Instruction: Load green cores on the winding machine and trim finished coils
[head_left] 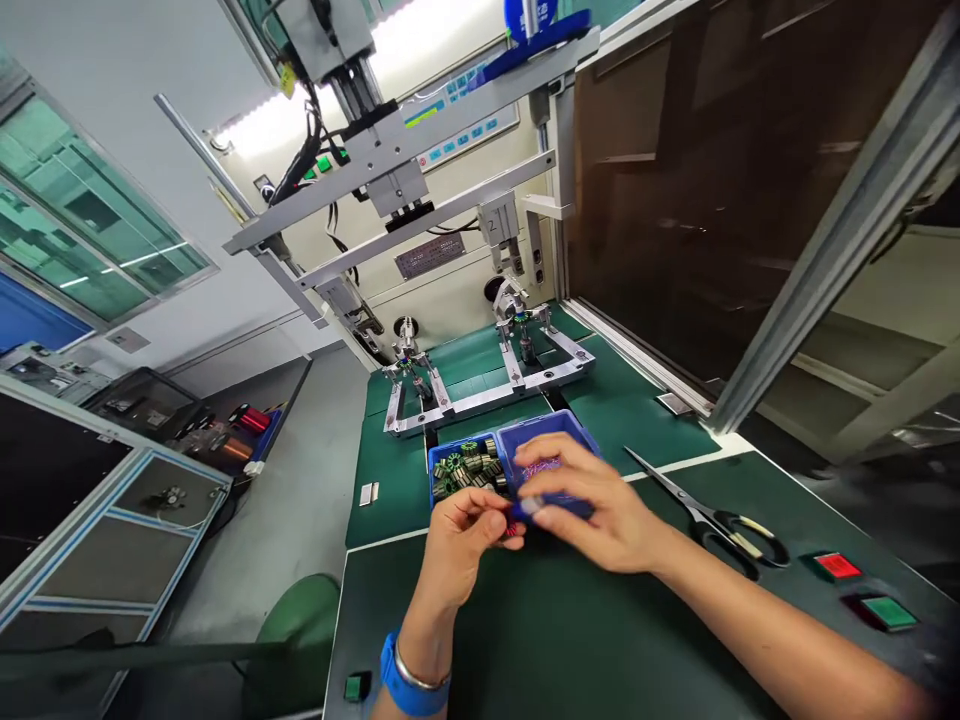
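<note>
My left hand [469,540] is closed, thumb against fingers, on a small part with red windings [511,528], mostly hidden by the fingertips. Close on its right is my right hand [592,500], slightly blurred, with its fingers spread and curved. At its fingertips shows a small greyish spot that I cannot make out. Behind the left hand, a blue bin [432,475] holds many metal cores with green insulation [469,465]. Partly covered by my right hand, a second blue bin [577,428] contains pieces with pink-purple windings [541,467].
Black-handled scissors [697,510] lie right of my right hand. A red button [838,567] and a green button [889,612] sit at the right; another green button [355,687] is front left. Beyond the bins stands a two-station metal fixture [487,400] beneath an overhead frame [427,215].
</note>
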